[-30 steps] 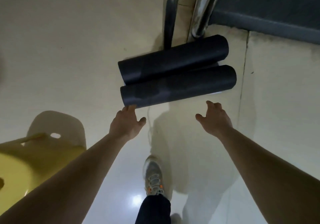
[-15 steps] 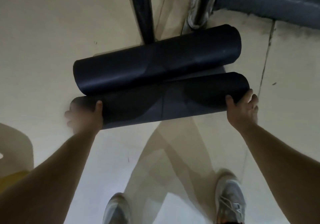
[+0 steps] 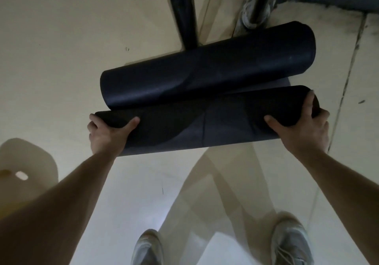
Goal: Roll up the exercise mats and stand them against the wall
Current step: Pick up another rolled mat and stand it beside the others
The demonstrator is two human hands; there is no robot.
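Head view — left hand (image 3: 106, 135) and right hand (image 3: 303, 135) — fingers curled round ends of near rolled mat (image 3: 205, 125).

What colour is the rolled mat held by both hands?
The rolled mat is black, seen best in the head view.

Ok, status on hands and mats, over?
Left hand grips near roll at left end, right hand at right end. Far roll lies alongside. Dark post just behind.

Near mat roll (image 3: 205, 125) on the floor (image 3: 61, 59), far mat roll (image 3: 205, 71) just behind it, left hand (image 3: 106, 135) gripping its left end, right hand (image 3: 303, 133) its right end, metal post (image 3: 184, 18) behind both, chair (image 3: 26, 162) far left.
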